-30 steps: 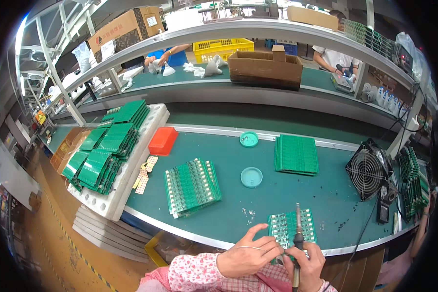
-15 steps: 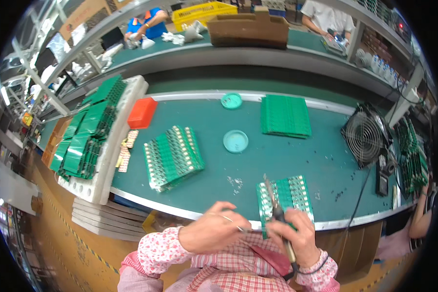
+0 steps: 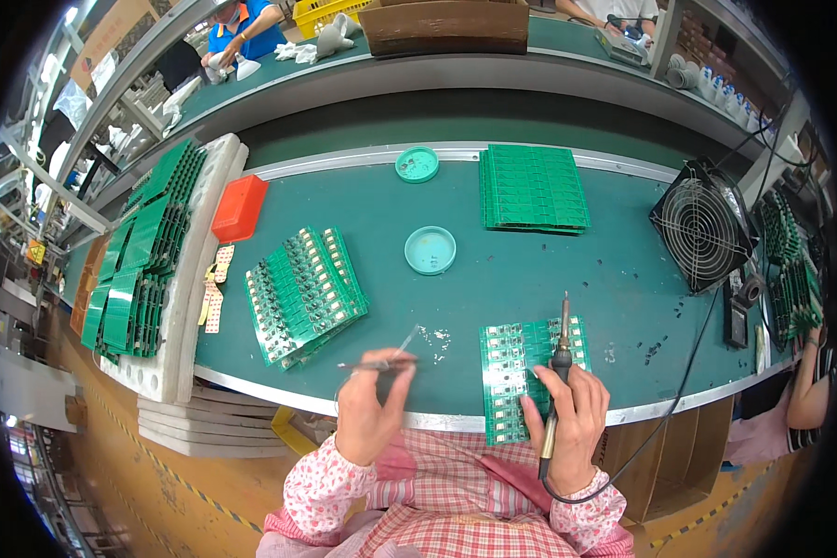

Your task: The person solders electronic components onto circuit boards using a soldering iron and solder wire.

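since half a second ago the left hand (image 3: 372, 414) has pulled away from the circuit board panel (image 3: 505, 372) toward the left, and the soldering iron (image 3: 561, 361), which leaned left then, now points nearly straight away from the person.

at the far left i see a white foam slab (image 3: 201, 223) piled with green boards (image 3: 144, 251), and beside it, on the bench (image 3: 363, 195), a red box (image 3: 239, 207) with some pale dotted strips (image 3: 214, 302) lying nearer the person. next comes a fanned stack of populated panels (image 3: 304, 293). just in front of it hovers the left hand, thumb and forefinger pinched on a slim tool (image 3: 381, 365); it looks like tweezers, though it's too thin to be sure. small white bits (image 3: 435, 344) are scattered just past it, and beyond them sit two round teal dishes, a farther one (image 3: 417, 165) and a nearer one (image 3: 431, 251).

the panel lies at the near edge of the bench, overhanging it a little. over its right part is the right hand (image 3: 572, 423), fingers wrapped around the iron's handle; i can't tell whether they touch the panel. farther back rests a neat green stack (image 3: 533, 186), and to the right stands a black fan (image 3: 702, 223).
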Demonstrator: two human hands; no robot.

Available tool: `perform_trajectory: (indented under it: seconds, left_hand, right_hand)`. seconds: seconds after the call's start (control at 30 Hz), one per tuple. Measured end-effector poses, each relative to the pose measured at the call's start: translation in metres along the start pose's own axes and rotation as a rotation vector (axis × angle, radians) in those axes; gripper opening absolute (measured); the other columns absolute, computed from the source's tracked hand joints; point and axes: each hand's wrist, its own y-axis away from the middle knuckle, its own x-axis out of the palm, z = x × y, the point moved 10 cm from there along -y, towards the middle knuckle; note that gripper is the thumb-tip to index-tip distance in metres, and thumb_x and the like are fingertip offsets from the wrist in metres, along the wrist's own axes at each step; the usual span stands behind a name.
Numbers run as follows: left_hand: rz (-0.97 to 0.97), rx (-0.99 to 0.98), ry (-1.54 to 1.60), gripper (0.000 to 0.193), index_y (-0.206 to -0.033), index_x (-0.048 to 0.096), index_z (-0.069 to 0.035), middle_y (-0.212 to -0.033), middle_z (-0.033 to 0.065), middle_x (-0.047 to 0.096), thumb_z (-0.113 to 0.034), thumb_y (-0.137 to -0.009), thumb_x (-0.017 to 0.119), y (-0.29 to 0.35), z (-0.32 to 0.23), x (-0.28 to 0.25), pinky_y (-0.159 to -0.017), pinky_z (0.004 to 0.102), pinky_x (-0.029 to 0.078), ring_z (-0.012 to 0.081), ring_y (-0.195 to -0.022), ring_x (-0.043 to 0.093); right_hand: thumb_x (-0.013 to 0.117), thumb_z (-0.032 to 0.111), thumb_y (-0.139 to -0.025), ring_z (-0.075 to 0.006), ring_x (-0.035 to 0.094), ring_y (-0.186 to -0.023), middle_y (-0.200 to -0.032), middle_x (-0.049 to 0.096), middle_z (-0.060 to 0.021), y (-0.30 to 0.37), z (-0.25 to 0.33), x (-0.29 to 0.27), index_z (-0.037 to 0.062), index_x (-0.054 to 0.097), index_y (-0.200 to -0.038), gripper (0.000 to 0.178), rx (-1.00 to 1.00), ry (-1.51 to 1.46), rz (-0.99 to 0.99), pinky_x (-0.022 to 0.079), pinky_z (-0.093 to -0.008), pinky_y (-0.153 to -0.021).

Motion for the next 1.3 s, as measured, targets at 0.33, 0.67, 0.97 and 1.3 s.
perform_trajectory:
  seconds: [0.33,0.67,0.97,1.3]
  left_hand:
    - [0.004,0.079,-0.087,0.014,-0.103,0.064,0.003,-0.099,0.0115,0.069,0.005,-0.089,0.067,-0.015,0.003,0.007,-0.080,0.0305,0.053,0.0222,-0.089,0.070]
    - [0.029,0.072,-0.123,0.017,-0.104,0.063,0.002,-0.097,0.0115,0.070,0.006,-0.088,0.068,-0.021,0.006,0.012,-0.079,0.0307,0.054,0.0221,-0.087,0.071]
    - [-0.002,-0.027,-0.044,0.019,-0.099,0.068,-0.003,-0.097,0.0095,0.071,0.004,-0.082,0.072,-0.022,0.013,0.012,-0.076,0.0375,0.051,0.0303,-0.085,0.065]
    - [-0.011,0.059,-0.093,0.018,-0.097,0.070,-0.003,-0.098,0.0090,0.071,0.004,-0.081,0.073,-0.022,0.004,0.011,-0.074,0.0380,0.051,0.0307,-0.083,0.064]
  right_hand:
    - [0.079,0.011,-0.077,-0.0349,0.059,-0.106,-0.108,0.060,-0.0164,-0.008,-0.010,0.001,0.0090,0.068,-0.118,0.042,0.001,-0.054,-0.024,0.045,-0.0477,-0.097]
    - [0.079,0.010,-0.075,-0.0343,0.061,-0.100,-0.104,0.059,-0.0170,-0.009,-0.011,0.003,0.0085,0.070,-0.115,0.041,-0.016,-0.023,-0.043,0.048,-0.0502,-0.096]
    - [0.079,0.010,-0.075,-0.0343,0.061,-0.099,-0.105,0.059,-0.0176,-0.008,-0.012,0.004,0.0089,0.070,-0.115,0.041,-0.020,-0.034,-0.036,0.049,-0.0512,-0.095]
    - [0.079,0.010,-0.075,-0.0337,0.061,-0.098,-0.103,0.060,-0.0171,-0.008,-0.012,0.004,0.0091,0.070,-0.114,0.040,-0.011,-0.035,-0.039,0.049,-0.0510,-0.095]
